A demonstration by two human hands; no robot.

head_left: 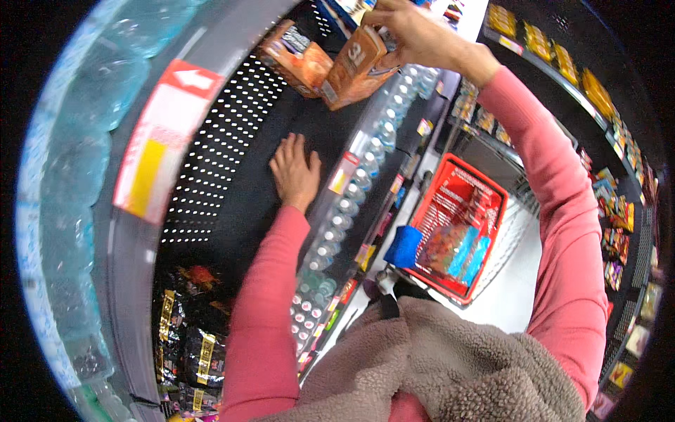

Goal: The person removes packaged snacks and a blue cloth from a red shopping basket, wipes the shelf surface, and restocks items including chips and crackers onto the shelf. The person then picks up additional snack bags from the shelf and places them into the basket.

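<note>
My right hand (415, 32) grips an orange carton pack (355, 67) by its top and holds it just above the black perforated shelf (232, 133). A second orange pack (295, 56) lies on the shelf right beside it, to the left. My left hand (294, 172) rests flat on the shelf with the fingers spread, holding nothing. Both arms wear pink sleeves.
Rows of small water bottles (351, 183) fill the shelf below. Large wrapped water packs (77, 162) sit above at left. Dark snack bags (186, 330) lie on the shelf at lower left. A red shopping cart (457, 225) with coloured packs stands in the aisle. Shelves of goods line the right.
</note>
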